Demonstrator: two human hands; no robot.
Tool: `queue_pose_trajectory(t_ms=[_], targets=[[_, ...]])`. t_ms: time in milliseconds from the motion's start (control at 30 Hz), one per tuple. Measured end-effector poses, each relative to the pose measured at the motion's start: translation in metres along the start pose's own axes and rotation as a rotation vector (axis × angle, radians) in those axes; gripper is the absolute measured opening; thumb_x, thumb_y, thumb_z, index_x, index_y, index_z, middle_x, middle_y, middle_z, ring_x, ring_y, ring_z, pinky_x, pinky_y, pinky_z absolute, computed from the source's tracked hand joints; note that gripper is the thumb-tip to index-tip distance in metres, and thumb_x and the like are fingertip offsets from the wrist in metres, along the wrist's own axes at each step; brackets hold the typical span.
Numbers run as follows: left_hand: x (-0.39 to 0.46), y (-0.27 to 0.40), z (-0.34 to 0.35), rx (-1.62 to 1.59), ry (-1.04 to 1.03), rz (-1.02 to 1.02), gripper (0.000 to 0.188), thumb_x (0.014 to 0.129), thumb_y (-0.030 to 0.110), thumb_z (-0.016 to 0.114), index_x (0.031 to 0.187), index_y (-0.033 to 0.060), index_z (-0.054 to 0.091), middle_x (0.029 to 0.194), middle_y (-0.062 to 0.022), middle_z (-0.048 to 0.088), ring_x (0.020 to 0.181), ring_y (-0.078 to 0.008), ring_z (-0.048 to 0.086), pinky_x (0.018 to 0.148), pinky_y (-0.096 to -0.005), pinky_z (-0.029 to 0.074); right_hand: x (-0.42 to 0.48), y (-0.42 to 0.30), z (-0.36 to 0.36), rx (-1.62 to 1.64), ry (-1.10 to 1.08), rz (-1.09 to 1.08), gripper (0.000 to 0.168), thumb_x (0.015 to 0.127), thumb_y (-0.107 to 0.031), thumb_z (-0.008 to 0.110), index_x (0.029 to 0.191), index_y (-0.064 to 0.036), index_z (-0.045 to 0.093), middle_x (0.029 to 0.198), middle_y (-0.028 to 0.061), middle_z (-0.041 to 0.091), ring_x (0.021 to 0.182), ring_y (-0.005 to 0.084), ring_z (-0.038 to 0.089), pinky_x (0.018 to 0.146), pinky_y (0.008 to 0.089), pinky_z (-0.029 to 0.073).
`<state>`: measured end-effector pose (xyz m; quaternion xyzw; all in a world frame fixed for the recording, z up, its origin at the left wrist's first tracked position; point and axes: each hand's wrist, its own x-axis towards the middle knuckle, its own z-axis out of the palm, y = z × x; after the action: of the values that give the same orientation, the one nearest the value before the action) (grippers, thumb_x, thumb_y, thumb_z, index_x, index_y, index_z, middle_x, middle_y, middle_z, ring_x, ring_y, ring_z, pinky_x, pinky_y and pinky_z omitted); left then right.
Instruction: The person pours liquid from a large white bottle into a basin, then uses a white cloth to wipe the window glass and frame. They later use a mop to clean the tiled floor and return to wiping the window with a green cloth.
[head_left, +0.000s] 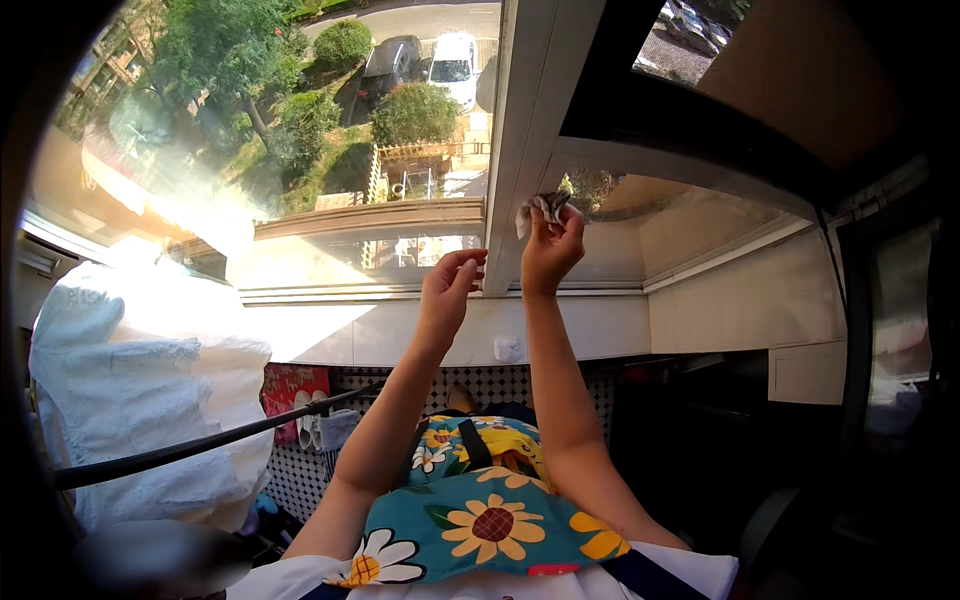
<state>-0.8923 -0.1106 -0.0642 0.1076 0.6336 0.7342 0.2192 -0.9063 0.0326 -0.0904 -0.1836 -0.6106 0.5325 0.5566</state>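
Observation:
My right hand (553, 244) is raised at the window, its fingers pinching a crumpled, greyish wipe or tissue (534, 214) beside the white window frame (517, 150). Just left of the frame's upright, my left hand (453, 281) hangs with fingers curled near the lower pane; nothing shows in it. Behind my left hand is the window glass (315, 255). A small folded white piece, perhaps tissue (508, 349), lies on the white windowsill (442, 330) below my hands.
A black pole (217, 439) crosses the left side next to hanging white cloth (142, 397). Shoes (304, 420) stand near the patterned tile floor (289, 480). At the right is a dark-framed panel (900, 315), with a thin black cord (831, 255) beside it.

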Motion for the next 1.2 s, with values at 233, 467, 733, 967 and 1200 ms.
queue_pose_trajectory(t_ms=[233,467,733,967,1200], targets=[[0.006,0.005,0.013,-0.008,-0.028,0.011,0.025,0.092,0.019,0.045,0.108,0.0041,0.058,0.101,-0.0051,0.060,0.088,-0.0119,0.056,0.076,-0.0261,0.044,0.015,-0.006,-0.002,-0.092,-0.011,-0.080,0.019,0.070,0.004,0.064,0.067,-0.002,0.047,0.064,0.0039,0.050,0.053,0.0099,0.048,0.051,0.0207,0.041],[0.007,0.003,0.006,-0.009,-0.013,0.001,0.025,0.091,0.018,0.045,0.108,0.0039,0.057,0.099,-0.0039,0.061,0.087,-0.0113,0.056,0.076,-0.0253,0.043,0.034,-0.036,0.015,-0.008,0.047,-0.092,0.022,0.071,0.004,0.063,0.065,-0.002,0.043,0.063,0.0028,0.047,0.055,0.0100,0.044,0.048,0.0207,0.036],[0.010,0.005,0.023,0.010,-0.082,-0.002,0.025,0.092,0.018,0.045,0.107,0.0031,0.058,0.098,-0.0050,0.060,0.087,-0.0117,0.055,0.077,-0.0265,0.044,0.057,-0.066,0.007,-0.070,0.006,-0.210,0.020,0.074,0.007,0.063,0.071,-0.003,0.045,0.071,-0.0009,0.048,0.064,0.0054,0.046,0.057,0.0180,0.041],[0.012,0.005,0.030,-0.010,-0.075,0.014,0.024,0.091,0.016,0.045,0.106,0.0033,0.058,0.097,-0.0046,0.060,0.088,-0.0115,0.055,0.077,-0.0260,0.044,0.155,-0.055,-0.077,0.147,0.494,0.080,0.025,0.078,0.004,0.060,0.068,-0.004,0.038,0.065,0.0004,0.042,0.059,0.0086,0.043,0.058,0.0203,0.040],[0.021,0.036,0.096,0.008,-0.136,0.237,0.022,0.089,0.013,0.047,0.105,0.0015,0.057,0.100,-0.0059,0.061,0.089,-0.0128,0.056,0.077,-0.0267,0.044,0.099,-0.064,-0.027,-0.281,-0.031,-0.524,0.018,0.075,0.005,0.058,0.074,-0.004,0.043,0.070,0.0052,0.047,0.064,0.0149,0.048,0.060,0.0259,0.041]])
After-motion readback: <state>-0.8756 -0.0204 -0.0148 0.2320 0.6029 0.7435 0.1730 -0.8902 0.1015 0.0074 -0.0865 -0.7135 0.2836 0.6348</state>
